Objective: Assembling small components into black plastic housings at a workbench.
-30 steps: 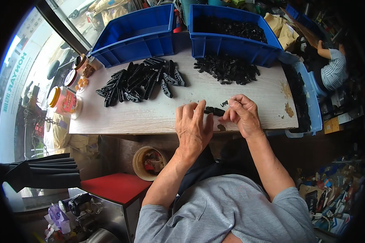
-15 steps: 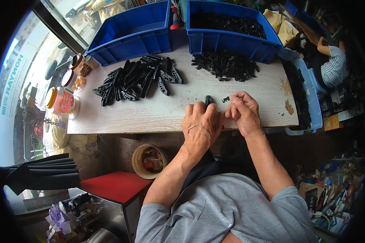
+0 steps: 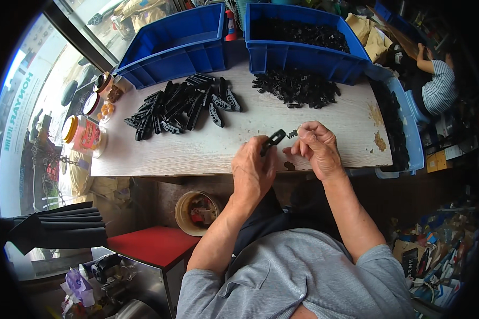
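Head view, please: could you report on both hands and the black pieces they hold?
Left hand holding black part. Right hand pinching small piece. The two close together, contact unclear. Nothing visibly in the way.

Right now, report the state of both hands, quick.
Left hand: closed, holding an elongated black plastic-looking piece.
Right hand: closed, pinching a small, jagged black plastic-looking piece at the fingertips.

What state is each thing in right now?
Left hand, closed on long part
Long part, held, tilted
Right hand, pinching clip
Clip, held near long part's end
Left bin, open
Right bin, open, holding black pieces
Bucket, open
Front jar, lidded
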